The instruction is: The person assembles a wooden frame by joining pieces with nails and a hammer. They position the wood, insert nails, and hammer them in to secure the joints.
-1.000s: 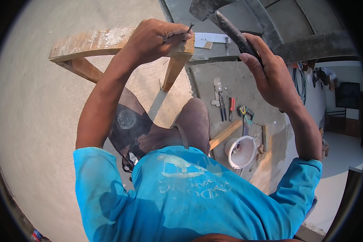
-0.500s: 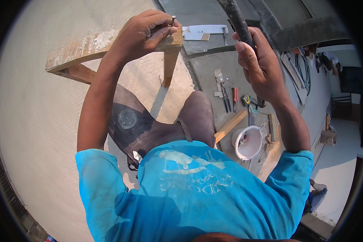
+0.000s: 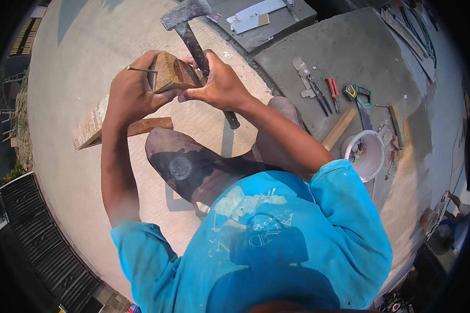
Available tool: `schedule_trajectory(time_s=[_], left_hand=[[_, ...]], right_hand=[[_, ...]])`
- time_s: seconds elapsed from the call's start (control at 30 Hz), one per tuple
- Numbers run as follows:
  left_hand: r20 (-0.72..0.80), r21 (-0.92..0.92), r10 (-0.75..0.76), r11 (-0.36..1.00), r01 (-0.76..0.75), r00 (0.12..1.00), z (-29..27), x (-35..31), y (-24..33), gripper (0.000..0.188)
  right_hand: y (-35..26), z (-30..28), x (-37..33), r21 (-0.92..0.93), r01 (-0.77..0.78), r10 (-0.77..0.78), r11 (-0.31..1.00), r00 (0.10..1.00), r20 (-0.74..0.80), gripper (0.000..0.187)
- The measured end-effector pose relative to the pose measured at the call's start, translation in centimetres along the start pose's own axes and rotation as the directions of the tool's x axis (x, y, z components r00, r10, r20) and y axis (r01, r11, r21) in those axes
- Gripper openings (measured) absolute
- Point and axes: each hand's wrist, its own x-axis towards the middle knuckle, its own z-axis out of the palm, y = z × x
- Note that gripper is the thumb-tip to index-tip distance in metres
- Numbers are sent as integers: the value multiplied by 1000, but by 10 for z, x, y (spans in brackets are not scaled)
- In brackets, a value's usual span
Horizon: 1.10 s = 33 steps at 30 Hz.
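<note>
A wooden frame is raised and tilted, its near corner block [image 3: 168, 72] between my hands. My left hand [image 3: 130, 94] is wrapped round that corner, with the thumb along its lower edge. Out of the block, beside my left fingers, a nail [image 3: 140, 69] sticks sideways. My right hand [image 3: 222, 86] is closed on the handle of a hatchet [image 3: 193, 46] with a grey, worn metal head pointing up and away. Fingers of the same hand also press against the block's right side. The frame's whitish far part [image 3: 91, 124] shows behind my left forearm.
To the right on the grey slab lie dark-handled pliers [image 3: 319, 94], red-handled pliers [image 3: 333, 94], a tape measure [image 3: 350, 93], a green-handled saw [image 3: 364, 98] and a wood strip [image 3: 339, 129]. A white bucket [image 3: 371, 156] stands close by. Another person [image 3: 457, 208] is at the far right.
The frame's corner has been tipped up toward me. My right hand has come left with the hatchet to meet the block. My left hand has moved from pinching the nail to gripping the corner.
</note>
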Motion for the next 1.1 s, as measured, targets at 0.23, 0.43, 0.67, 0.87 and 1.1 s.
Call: schedule_trajectory(time_s=[0.23, 0.43, 0.67, 0.87, 1.1], left_hand=[[25, -79, -25, 996, 27, 999, 2, 2, 4, 61], [13, -94, -17, 995, 18, 1000, 2, 2, 4, 61], [-2, -86, -29, 996, 29, 1000, 3, 1, 0, 62], [25, -127, -64, 990, 67, 998, 1, 4, 6, 61], [49, -197, -96, 975, 104, 994, 1, 4, 8, 60]], right_hand=[[21, 9, 3, 140, 5, 4, 990, 998, -60, 76], [19, 10, 2, 127, -20, 32, 992, 995, -90, 74], [23, 12, 2, 178, 1, 16, 984, 995, -97, 70], [37, 22, 4, 240, 87, -45, 967, 983, -178, 68], [25, 13, 2, 243, 0, 23, 970, 995, -93, 68]])
